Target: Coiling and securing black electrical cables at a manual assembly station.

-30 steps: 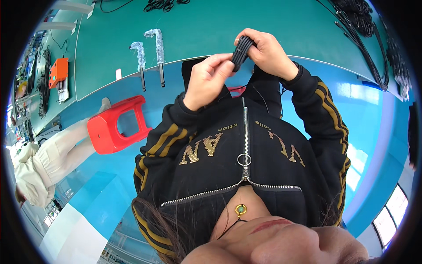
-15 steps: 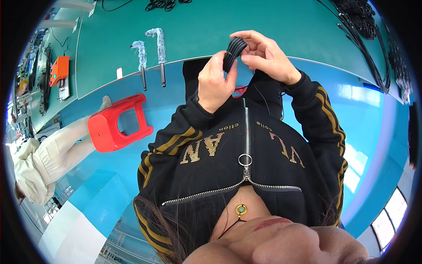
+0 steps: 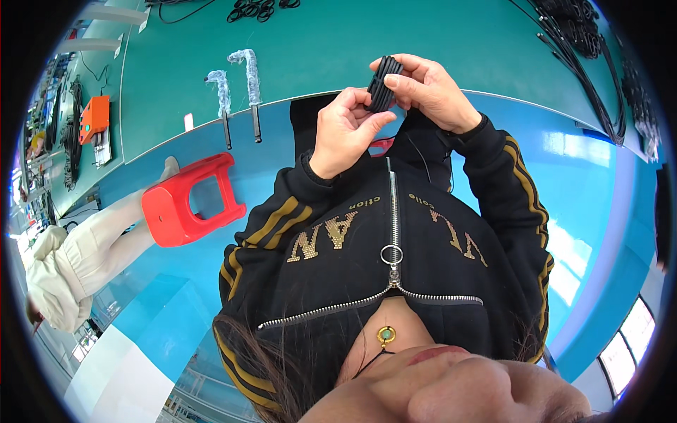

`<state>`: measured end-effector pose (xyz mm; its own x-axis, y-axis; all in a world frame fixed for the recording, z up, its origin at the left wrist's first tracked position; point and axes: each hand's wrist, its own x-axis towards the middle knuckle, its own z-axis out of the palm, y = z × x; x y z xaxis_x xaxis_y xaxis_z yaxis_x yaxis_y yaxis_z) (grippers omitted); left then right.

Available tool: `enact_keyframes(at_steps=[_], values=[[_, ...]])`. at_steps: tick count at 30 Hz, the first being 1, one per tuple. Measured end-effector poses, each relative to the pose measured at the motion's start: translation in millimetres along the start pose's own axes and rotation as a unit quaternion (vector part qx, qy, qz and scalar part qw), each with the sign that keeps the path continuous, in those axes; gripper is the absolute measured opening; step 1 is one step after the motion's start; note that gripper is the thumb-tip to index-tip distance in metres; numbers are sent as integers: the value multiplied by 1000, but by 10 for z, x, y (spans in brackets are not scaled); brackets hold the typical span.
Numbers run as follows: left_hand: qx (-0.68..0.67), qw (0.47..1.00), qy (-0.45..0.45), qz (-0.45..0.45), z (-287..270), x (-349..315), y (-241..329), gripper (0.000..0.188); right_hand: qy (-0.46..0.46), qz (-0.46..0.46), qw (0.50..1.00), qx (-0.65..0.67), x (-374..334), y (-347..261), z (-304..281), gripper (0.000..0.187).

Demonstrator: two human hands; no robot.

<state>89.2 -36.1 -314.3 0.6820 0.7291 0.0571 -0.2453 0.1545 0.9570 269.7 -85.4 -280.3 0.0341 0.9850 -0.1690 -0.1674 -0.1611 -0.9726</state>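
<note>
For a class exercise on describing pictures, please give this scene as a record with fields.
Held item: black coiled cable
Right hand: pinches the coil, thumb across its front
Left hand: at the coil's lower left; firmness of grip unclear
Green flat table: two hooked dark rods, partly wrapped in pale blue fibrous material, ends past the near edge; black cables at right
Blue floor: red plastic stool, left

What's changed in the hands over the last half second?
The right hand has closed its thumb onto the black cable coil; the thumb of the left hand has swung rightward to the coil's near end. The red stool and wrapped rods stayed put.
</note>
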Motion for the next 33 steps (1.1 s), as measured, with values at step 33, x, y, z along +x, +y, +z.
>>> enact_keyframes(at_steps=[33], values=[[-43, 999, -3, -30, 83, 243, -67, 16, 92, 17, 996, 5, -17, 33, -43, 30]])
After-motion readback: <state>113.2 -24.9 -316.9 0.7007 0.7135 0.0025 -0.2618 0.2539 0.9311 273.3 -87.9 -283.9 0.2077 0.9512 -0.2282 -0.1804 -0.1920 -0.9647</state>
